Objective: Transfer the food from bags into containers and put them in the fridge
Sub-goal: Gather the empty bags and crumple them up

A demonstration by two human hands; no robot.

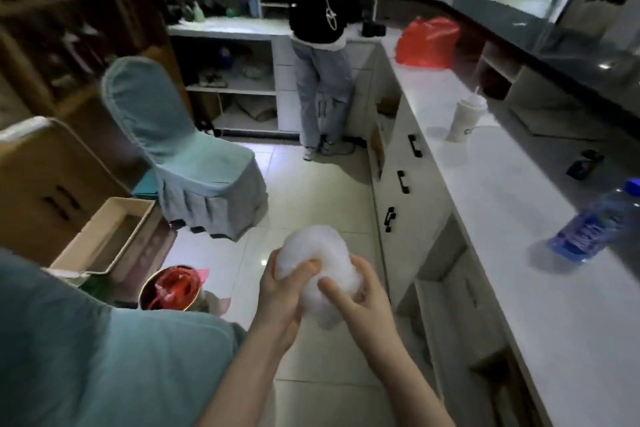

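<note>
Both my hands together: left hand (284, 284) and right hand (360, 291) grip crumpled white bag (311, 260) over floor, likely balling it for disposal.

Covered chair (194, 156), lidded cup (465, 118) on counter (519, 218) (bottle (595, 222) nearby)

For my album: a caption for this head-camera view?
Both hands, left hand and right hand, crumple a white plastic bag beside the kitchen counter.

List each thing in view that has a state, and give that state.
white plastic bag: crumpled, gripped in both hands
left hand: grips the bag
right hand: grips the bag
water bottle: capped, on the counter
lidded cup: upright, straw in
red bag: bunched on the counter
bin: open, red liner
</note>
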